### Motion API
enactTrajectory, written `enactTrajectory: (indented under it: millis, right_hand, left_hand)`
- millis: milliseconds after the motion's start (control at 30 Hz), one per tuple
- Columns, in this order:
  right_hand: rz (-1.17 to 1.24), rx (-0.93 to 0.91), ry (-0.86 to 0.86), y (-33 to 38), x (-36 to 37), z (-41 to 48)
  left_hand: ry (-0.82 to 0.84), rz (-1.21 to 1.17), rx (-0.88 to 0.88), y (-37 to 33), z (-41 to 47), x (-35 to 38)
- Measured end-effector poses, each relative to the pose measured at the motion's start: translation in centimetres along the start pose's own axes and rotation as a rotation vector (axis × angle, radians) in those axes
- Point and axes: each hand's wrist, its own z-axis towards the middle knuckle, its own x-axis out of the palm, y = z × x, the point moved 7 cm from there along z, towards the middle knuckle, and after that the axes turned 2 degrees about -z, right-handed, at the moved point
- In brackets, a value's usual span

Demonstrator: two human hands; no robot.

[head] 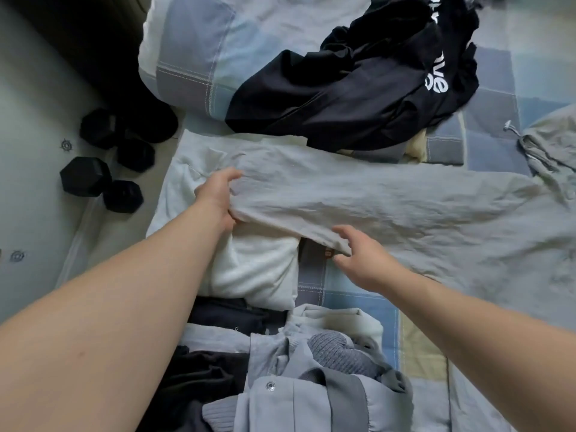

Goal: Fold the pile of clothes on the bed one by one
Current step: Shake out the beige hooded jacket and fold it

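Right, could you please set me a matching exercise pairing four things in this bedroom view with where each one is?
Things:
1. light grey garment
2. black garment
3. dumbbells
4. grey ribbed knit

Places:
A. on the floor beside the bed
B. in the near pile
C. gripped by the left hand
D. crumpled at the bed's far side

Pairs: 1-C, 2-D, 3-A, 4-B.

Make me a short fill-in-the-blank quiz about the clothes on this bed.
1. The black garment bears ____ lettering.
2. Black ____ lie on the floor beside the bed.
3. The end of the pale garment over the white cloth is gripped by the ____ hand.
Answers: white; dumbbells; left (left hand).
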Motion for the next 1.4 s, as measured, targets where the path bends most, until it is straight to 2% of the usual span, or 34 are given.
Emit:
enactTrajectory:
  millis: [100,200,333,400,500,633,800,900,933,1000,1100,1167,1233,1300,1400]
  right_hand:
    - [-0.018,-0.05,0.022,1.4,0.7,0.9]
    - [-0.032,-0.09,0.035,2.6,1.7,1.7]
    - [-0.035,-0.087,0.114,4.5,3.0,2.4]
    - [-0.018,-0.076,0.122,5.7,3.3,2.9]
    - [0.091,-0.087,0.139,7.8,3.4,3.6]
    - [0.271,-0.129,0.119,7.7,2.4,3.3]
    - [0.562,-0.092,0.028,4.2,-1.4,0.0]
    - [0.599,-0.066,-0.013,1.3,-4.3,-2.5]
    - [0.591,-0.054,-0.021,-0.2,-5.0,-3.2]
    - [0.564,-0.029,-0.035,-3.5,-6.2,-4.4]
    - [0.566,0.021,-0.093,-9.6,-8.1,-6.0]
    - [0.569,0.047,-0.132,-14.1,-9.6,-7.1]
    - [0.572,0.076,-0.141,-18.2,-10.8,-8.2]
    - [0.558,0.087,-0.157,-22.0,-12.1,-9.0]
    - [0.592,0.072,-0.18,-27.7,-14.5,-9.9]
  left_hand:
    - [-0.115,0.025,0.01,-0.8,2.7,-0.2]
    - [-0.147,0.075,0.094,-2.5,-2.3,0.5]
    - [-0.242,0.356,0.379,-4.8,-4.4,-1.6]
    - [-0.247,0.45,0.439,-5.6,-4.1,-2.3]
    - [-0.171,0.478,0.334,-5.1,-3.6,-2.2]
    - [-0.093,0.394,0.256,-4.2,-5.3,-1.0]
    - [-0.043,0.539,0.326,-4.2,-9.9,3.9]
    - [0.026,0.616,0.355,-2.8,-12.3,8.2]
    - [-0.026,0.683,0.412,-2.7,-12.9,8.9]
    - [-0.275,0.817,0.528,-3.1,-14.1,8.4]
    - [-0.721,0.832,0.53,-3.5,-15.8,5.4]
    - [-0.875,0.982,0.544,-2.5,-17.3,6.4]
    - [-0.75,1.196,0.672,0.2,-18.5,11.4]
    - [-0.487,1.341,0.79,5.0,-19.3,18.1]
    - [-0.127,1.47,0.853,13.9,-20.7,28.5]
